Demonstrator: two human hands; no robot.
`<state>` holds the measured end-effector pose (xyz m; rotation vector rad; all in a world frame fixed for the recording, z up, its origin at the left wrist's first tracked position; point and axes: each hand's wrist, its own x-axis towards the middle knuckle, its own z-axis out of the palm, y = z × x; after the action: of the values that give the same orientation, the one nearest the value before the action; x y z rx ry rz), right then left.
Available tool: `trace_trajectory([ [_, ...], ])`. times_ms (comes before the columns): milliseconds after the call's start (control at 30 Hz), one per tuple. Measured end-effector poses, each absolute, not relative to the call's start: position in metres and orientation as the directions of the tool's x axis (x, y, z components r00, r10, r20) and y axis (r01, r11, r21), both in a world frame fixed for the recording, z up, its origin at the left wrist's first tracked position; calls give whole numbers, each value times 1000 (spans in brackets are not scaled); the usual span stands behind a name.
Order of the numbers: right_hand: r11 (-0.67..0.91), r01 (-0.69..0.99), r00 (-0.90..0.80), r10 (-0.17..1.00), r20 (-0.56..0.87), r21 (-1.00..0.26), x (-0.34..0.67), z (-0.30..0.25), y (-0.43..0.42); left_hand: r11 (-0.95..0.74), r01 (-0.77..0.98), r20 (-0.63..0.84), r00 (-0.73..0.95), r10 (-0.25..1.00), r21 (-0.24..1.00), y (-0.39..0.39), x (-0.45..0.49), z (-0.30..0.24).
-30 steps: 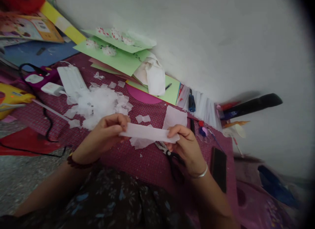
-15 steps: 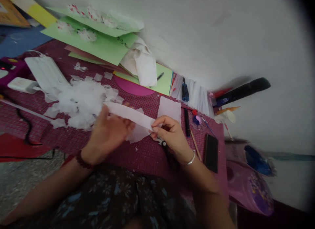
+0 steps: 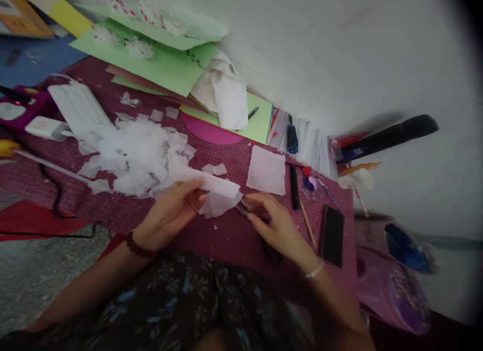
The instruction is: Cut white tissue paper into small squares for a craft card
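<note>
My left hand [image 3: 171, 210] pinches a folded white paper strip [image 3: 211, 184] low over the maroon checked cloth [image 3: 226, 235]. My right hand [image 3: 271, 223] has left the strip and rests on the cloth over a pair of scissors [image 3: 243, 208], fingers curled around their handles, which are mostly hidden. A loose white scrap [image 3: 217, 204] lies under the strip. A square white sheet [image 3: 266, 170] lies just beyond my right hand.
A heap of white paper scraps [image 3: 136, 157] lies left of my hands. Green card sheets [image 3: 158, 64] and crumpled paper [image 3: 226, 97] lean at the wall. Pens [image 3: 294, 185], a black phone [image 3: 332, 235], and a purple container [image 3: 392, 295] sit to the right. A glue gun [image 3: 18, 107] is far left.
My right hand let go of the strip's end and dropped onto the scissors. My left hand kept the strip and lowered it toward the cloth.
</note>
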<state>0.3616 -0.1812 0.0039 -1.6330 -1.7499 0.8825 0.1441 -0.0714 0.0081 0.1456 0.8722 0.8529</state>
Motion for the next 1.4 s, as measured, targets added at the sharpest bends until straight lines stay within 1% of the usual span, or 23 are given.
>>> trace_trajectory([
  [67, -43, 752, -5, 997, -71, -658, 374, -4, -211, 590, -660, -610, 244, 753, 464, -64, 138, 9],
  [133, -117, 827, 67, 992, -110, -549, 384, -21, -241, 503, -705, -592, 146, 793, 500, -55, 131, 7],
  [267, -149, 907, 151, 988, -25, -393, 389, -58, -280, 418, -727, -573, 42, 818, 544, -41, 119, 2],
  [367, -175, 912, 182, 983, -16, -370, 386, -68, -286, 413, -727, -558, 48, 828, 549, -38, 111, 3],
  [467, -174, 914, 180, 984, -19, -367, 387, -63, -283, 405, -733, -512, 90, 854, 546, -40, 103, 9],
  [567, -140, 944, 154, 988, 23, -299, 392, -58, -278, 385, -746, -476, 105, 873, 543, -41, 96, 14],
  [667, -118, 966, 128, 991, 29, -229, 397, -57, -271, 397, -756, -517, 92, 851, 520, -39, 93, 16],
  [733, -112, 965, 114, 994, -7, -236, 401, -59, -269, 420, -762, -570, 82, 817, 493, -37, 93, 16],
  [833, -162, 937, 148, 987, -69, -309, 411, -61, -274, 437, -777, -614, 84, 785, 453, -35, 95, 15],
  [867, -204, 913, 185, 979, -87, -354, 416, -60, -279, 440, -781, -619, 87, 780, 444, -34, 96, 15],
  [933, -308, 807, 275, 951, -140, -504, 424, -56, -288, 445, -784, -625, 95, 775, 433, -33, 98, 15],
  [1000, -398, 594, 317, 915, -251, -700, 427, -46, -294, 452, -781, -624, 104, 775, 431, -31, 100, 15],
  [1033, -423, 459, 290, 902, -319, -781, 426, -38, -294, 453, -779, -622, 105, 776, 434, -30, 101, 16],
  [1100, -435, 195, 152, 899, -411, -879, 416, -20, -288, 455, -771, -619, 101, 779, 446, -27, 104, 19],
  [1133, -424, 90, 67, 906, -419, -901, 408, -11, -281, 459, -766, -623, 98, 776, 451, -25, 106, 21],
  [1233, -390, -159, -58, 921, -385, -907, 383, 12, -250, 496, -753, -661, 109, 742, 433, -21, 113, 26],
  [1267, -400, -186, -224, 907, -358, -897, 376, 15, -238, 512, -751, -678, 118, 726, 417, -20, 115, 27],
  [1300, -408, -197, -335, 883, -330, -891, 370, 17, -226, 526, -750, -691, 129, 711, 401, -20, 117, 28],
  [1367, -413, -224, -454, 846, -281, -883, 361, 15, -208, 548, -750, -705, 156, 692, 372, -20, 120, 27],
  [1400, -406, -241, -469, 844, -260, -882, 359, 11, -202, 554, -750, -705, 169, 689, 362, -21, 121, 27],
])
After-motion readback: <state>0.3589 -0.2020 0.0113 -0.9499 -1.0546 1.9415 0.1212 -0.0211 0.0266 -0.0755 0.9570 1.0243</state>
